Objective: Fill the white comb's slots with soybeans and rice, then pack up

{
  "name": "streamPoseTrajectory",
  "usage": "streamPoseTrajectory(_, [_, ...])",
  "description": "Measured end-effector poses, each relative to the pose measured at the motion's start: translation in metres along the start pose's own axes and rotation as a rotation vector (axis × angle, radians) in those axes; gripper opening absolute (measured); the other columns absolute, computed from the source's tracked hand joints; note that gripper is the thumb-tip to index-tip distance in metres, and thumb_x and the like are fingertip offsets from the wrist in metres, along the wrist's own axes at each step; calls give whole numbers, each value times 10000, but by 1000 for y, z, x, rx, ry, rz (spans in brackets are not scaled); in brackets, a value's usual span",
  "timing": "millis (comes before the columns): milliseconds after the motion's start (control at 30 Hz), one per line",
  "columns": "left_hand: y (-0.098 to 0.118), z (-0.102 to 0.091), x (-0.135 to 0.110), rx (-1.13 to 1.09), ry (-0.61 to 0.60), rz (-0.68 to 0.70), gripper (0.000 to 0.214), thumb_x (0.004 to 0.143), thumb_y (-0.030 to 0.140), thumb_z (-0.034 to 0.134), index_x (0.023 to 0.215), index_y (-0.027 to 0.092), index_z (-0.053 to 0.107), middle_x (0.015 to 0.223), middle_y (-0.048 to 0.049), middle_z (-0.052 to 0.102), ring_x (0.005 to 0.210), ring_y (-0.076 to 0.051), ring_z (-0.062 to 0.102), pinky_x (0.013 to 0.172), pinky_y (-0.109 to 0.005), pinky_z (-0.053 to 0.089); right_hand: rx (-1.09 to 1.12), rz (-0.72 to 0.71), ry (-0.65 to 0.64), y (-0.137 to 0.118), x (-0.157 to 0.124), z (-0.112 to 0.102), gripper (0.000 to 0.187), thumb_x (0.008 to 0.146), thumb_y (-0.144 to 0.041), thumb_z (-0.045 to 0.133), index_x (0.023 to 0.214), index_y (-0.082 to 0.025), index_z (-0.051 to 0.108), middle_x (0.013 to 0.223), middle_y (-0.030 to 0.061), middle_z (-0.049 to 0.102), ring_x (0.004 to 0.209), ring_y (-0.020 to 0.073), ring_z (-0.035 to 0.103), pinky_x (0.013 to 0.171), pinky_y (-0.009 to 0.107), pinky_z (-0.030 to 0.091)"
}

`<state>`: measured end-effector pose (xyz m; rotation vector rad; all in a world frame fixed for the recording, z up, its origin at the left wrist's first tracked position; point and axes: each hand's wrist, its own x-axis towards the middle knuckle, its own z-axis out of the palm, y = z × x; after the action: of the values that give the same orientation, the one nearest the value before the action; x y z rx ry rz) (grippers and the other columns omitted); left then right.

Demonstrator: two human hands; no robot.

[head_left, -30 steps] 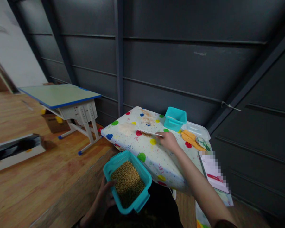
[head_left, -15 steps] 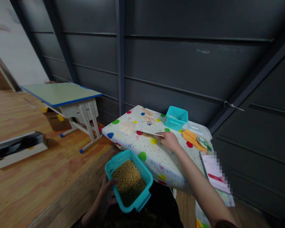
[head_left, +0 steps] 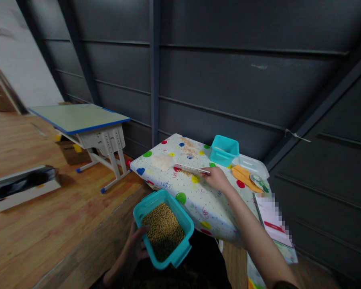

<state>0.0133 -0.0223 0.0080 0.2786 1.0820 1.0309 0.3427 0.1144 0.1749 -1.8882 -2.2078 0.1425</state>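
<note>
My left hand [head_left: 137, 242] grips the near side of a teal container [head_left: 163, 228] full of tan beans, held just below the front edge of the table with the dotted cloth [head_left: 198, 196]. My right hand [head_left: 217, 178] reaches over the table and pinches a thin white strip [head_left: 191, 169] that lies across the cloth. Under the strip's far end lies a small scatter of beans [head_left: 184, 172]. A white pile of grains [head_left: 162, 161] and a patch of brownish grains [head_left: 188, 149] lie farther back on the cloth.
An empty teal container [head_left: 224, 150], a clear lid [head_left: 250, 164], an orange cloth [head_left: 243, 175] and papers [head_left: 273, 224] sit on the table's right side. A dark panelled wall stands close behind. A blue-edged desk [head_left: 78, 118] and a flat box [head_left: 21, 186] stand at left on the wooden floor.
My right hand has shifted the strip a little farther back across the cloth. My left hand and the container of beans have stayed almost still.
</note>
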Motion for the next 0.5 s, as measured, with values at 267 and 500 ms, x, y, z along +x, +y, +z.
streamPoseTrajectory(267, [0, 3, -4, 21, 16, 20, 952, 742, 415, 939, 1571, 393, 473, 1447, -136, 776, 1270, -434, 793, 1044, -647, 636, 84, -47, 34, 7, 2, 2, 302, 992, -155, 624, 1077, -237, 902, 1044, 55, 893, 919, 233, 779, 761, 254, 455])
streamPoseTrajectory(500, [-4, 0, 0, 15, 6, 15, 932, 736, 419, 929, 1553, 396, 483, 1470, -127, 765, 1289, -432, 783, 1028, -629, 647, 40, -42, 11, 8, 3, 8, 327, 1004, -176, 611, 1138, -260, 898, 1111, 59, 892, 954, 238, 791, 784, 258, 475])
